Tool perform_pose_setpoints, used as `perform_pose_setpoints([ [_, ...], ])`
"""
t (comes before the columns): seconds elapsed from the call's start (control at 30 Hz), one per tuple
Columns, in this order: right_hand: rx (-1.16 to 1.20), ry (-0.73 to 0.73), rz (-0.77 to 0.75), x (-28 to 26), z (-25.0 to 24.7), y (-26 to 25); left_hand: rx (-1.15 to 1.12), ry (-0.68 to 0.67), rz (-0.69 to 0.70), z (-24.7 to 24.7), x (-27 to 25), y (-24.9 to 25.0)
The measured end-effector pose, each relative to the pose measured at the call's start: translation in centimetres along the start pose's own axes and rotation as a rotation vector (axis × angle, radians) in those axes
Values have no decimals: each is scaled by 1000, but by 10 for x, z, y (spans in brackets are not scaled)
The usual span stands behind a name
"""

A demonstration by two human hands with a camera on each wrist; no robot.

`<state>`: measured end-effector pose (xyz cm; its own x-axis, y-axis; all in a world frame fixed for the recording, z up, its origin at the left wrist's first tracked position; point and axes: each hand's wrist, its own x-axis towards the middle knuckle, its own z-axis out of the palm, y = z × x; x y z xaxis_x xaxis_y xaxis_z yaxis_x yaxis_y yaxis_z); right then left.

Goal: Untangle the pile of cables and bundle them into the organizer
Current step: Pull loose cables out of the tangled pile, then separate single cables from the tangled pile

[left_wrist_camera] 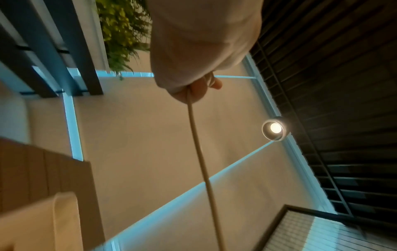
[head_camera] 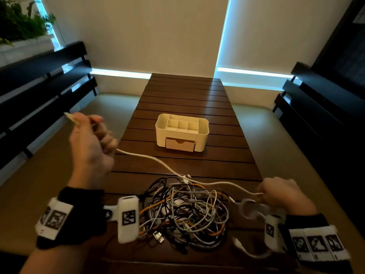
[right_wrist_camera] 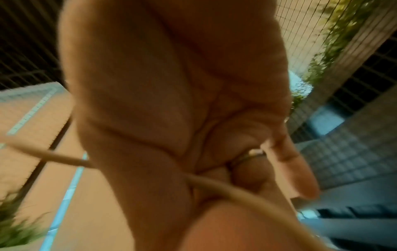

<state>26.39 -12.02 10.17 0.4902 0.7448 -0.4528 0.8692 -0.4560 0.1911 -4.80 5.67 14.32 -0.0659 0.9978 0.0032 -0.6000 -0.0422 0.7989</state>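
Note:
A tangled pile of cables (head_camera: pixel 183 212) in black, white, grey and orange lies at the near end of the dark slatted table (head_camera: pixel 187 95). A white cable (head_camera: pixel 150 158) stretches over the pile between both hands. My left hand (head_camera: pixel 92 135) is raised at the left of the table and grips that cable (left_wrist_camera: pixel 198 144), whose plug end (head_camera: pixel 69 115) sticks out past my fingers. My right hand (head_camera: pixel 276 192) grips the cable's other stretch (right_wrist_camera: pixel 225 188) at the pile's right edge. The white organizer (head_camera: pixel 181 132), with open compartments and a small drawer, stands mid-table beyond the pile.
Dark slatted benches (head_camera: pixel 39 95) run along both sides of the table, the right one (head_camera: pixel 325 107) close by. A loose white plug end (head_camera: pixel 238 243) lies near my right wrist. Plants (head_camera: pixel 17 20) stand at the far left. Blinds cover the windows behind.

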Motion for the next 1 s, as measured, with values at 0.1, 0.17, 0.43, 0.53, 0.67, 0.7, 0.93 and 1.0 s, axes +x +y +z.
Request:
perform_pose_setpoints([
  [0.1, -2, -44, 48, 7, 5, 16, 105, 59, 70, -18, 13, 7],
  [0.17, 110, -139, -130, 14, 9, 20, 261, -23, 34, -22, 13, 1],
  [0.43, 990, 127, -529, 10, -4, -44, 1388, -1162, -554, -22, -11, -50],
  [0.53, 732, 213, -457, 32, 8, -88, 1511, -1248, -640, -18, -25, -81],
  [0.67, 365, 45, -391, 64, 47, -126, 1414, -874, -278, -15, -44, -133],
  [0.7, 333, 40, -375, 67, 54, -130, 1363, -769, -205, -15, -48, -144],
  [0.93, 453, 217, -405, 74, 68, -124, 1317, -570, -115, -19, -66, -180],
  [1.0, 625, 282, -409, 70, 63, -115, 1223, -518, -103, -18, -66, -179],
])
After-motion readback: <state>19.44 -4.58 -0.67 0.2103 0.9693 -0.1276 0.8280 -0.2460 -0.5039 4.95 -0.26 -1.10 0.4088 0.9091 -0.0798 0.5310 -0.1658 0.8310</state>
